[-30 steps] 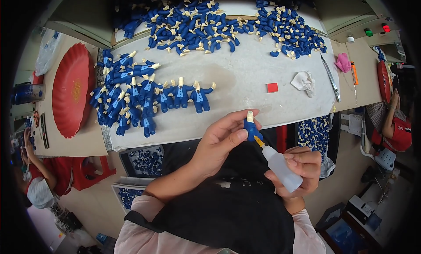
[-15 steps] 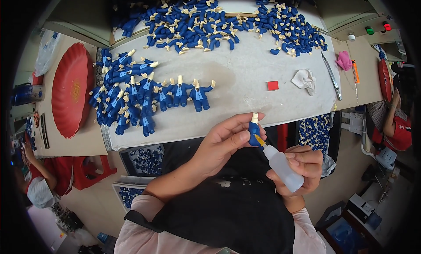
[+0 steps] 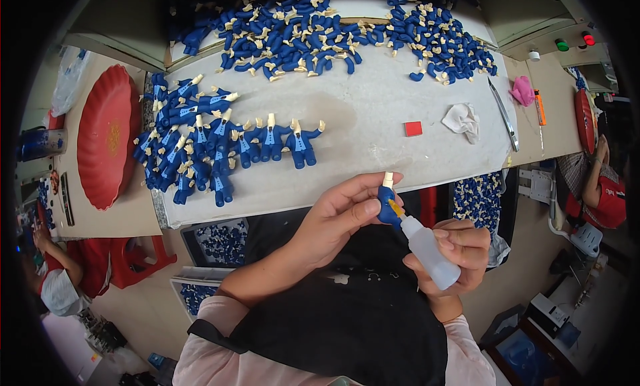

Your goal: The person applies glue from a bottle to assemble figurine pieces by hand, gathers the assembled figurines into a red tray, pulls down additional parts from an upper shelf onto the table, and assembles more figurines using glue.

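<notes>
The blue figurine (image 3: 385, 197) was held up just off the near edge of the worktop (image 3: 373, 143), its cream neck peg uppermost and no head on it. The left hand (image 3: 343, 209) was pinched on it between thumb and fingers, hiding much of the body, so whether it had any arms could not be told. The right hand (image 3: 460, 253), apart from the left, was wrapped around a translucent squeeze bottle (image 3: 430, 255), whose amber nozzle (image 3: 397, 207) pointed at the figurine's side; contact there was too small to confirm. This piece looked partway through. On the left of the worktop lay a crowd of blue-suited figurines (image 3: 220, 129), with three in a row at its right end; the rightmost figurine (image 3: 301, 146) had both arms spread, so these seemed to be the armed ones, though each visible neck was headless. Much appeared left: a broad heap of loose blue arms (image 3: 290, 38) with cream hands lay at the far side, a second heap (image 3: 445, 53) to its right, and small blue parts (image 3: 477, 203) showed below the near right edge.
</notes>
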Demonstrator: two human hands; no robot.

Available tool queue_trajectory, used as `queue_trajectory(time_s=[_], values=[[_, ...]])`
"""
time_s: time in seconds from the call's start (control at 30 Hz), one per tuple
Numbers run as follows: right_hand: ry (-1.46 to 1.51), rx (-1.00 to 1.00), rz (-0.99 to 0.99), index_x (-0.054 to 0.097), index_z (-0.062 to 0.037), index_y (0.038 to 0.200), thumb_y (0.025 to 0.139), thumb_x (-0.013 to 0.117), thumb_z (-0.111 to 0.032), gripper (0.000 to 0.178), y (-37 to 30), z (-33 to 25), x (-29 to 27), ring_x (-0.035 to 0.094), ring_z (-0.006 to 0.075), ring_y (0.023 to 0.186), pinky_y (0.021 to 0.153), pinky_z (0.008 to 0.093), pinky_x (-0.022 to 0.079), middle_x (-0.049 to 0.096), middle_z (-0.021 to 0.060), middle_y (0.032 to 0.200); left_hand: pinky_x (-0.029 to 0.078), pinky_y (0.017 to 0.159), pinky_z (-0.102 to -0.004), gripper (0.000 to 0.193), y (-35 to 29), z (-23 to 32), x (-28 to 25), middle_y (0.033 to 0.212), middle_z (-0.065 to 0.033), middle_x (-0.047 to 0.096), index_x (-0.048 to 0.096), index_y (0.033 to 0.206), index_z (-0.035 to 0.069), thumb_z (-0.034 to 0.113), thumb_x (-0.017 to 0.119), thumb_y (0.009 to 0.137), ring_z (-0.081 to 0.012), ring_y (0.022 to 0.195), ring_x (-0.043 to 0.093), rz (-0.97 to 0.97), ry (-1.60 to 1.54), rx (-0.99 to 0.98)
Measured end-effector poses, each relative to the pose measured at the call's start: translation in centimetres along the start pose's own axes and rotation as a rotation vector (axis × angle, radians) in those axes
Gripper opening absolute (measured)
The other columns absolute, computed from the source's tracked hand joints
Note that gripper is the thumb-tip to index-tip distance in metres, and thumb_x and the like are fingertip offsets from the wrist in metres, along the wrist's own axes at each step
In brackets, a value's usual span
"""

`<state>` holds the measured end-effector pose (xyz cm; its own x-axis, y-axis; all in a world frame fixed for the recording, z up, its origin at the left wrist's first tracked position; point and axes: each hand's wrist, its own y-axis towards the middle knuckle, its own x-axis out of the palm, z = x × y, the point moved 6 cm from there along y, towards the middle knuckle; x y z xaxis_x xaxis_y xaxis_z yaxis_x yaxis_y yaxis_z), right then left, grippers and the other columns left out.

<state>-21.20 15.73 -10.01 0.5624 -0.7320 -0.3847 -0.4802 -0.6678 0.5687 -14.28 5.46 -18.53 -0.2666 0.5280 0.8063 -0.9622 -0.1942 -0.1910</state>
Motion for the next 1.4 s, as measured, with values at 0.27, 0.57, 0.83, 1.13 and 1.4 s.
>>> queue_trajectory(time_s=[0.27,0.57,0.83,1.13,1.4], values=[[0.01,-0.001,0.016,0.048,-0.0043,0.09,0.06,0.076,-0.013,0.042,-0.2,-0.1,-0.2,0.047,0.0144,0.061,0.053,0.0252,0.047,0.043,0.0071,0.079,0.039,0.084,-0.0263,0.035,-0.1,-0.2,-0.1,0.118,-0.0071,0.044,0.039,0.119,0.002,0.01,0.044,0.086,-0.0128,0.098,0.049,0.02,-0.006,-0.016],[0.018,-0.005,0.001,0.049,-0.0044,0.09,0.059,0.076,-0.013,0.043,-0.1,0.0,0.0,0.048,0.0148,0.06,0.053,0.0255,0.047,0.044,0.0069,0.078,0.039,0.084,-0.0268,0.036,0.0,-0.1,-0.1,0.111,-0.0086,0.049,0.039,0.12,0.002,0.011,0.045,0.086,-0.0138,0.098,0.049,0.002,-0.015,-0.028],[-0.002,0.009,-0.039,0.049,-0.0036,0.089,0.058,0.077,-0.013,0.043,0.1,0.0,0.0,0.05,0.0157,0.061,0.054,0.0261,0.046,0.045,0.0078,0.079,0.037,0.085,-0.0298,0.038,0.0,0.3,-0.4,0.098,-0.0108,0.052,0.04,0.118,0.001,0.017,0.048,0.084,-0.0177,0.096,0.049,0.095,0.131,0.062],[0.146,0.096,0.161,0.047,-0.0043,0.089,0.056,0.076,-0.004,0.044,0.8,1.0,-2.4,0.054,0.0187,0.068,0.059,0.0276,0.047,0.049,0.0116,0.086,0.037,0.085,-0.0272,0.035,-0.1,0.9,-0.6,0.101,-0.0092,0.051,0.04,0.118,0.002,0.012,0.046,0.085,-0.0151,0.096,0.049,0.116,0.078,0.081],[0.065,0.344,-0.106,0.05,0.0003,0.093,0.062,0.058,0.008,0.033,7.7,11.0,0.3,0.054,0.0213,0.082,0.073,0.0271,0.042,0.05,0.009,0.087,0.041,0.083,-0.0301,0.035,0.0,0.9,-1.1,0.099,-0.0108,0.051,0.038,0.12,0.002,0.012,0.043,0.086,-0.0189,0.097,0.049,0.056,-0.197,0.083]])
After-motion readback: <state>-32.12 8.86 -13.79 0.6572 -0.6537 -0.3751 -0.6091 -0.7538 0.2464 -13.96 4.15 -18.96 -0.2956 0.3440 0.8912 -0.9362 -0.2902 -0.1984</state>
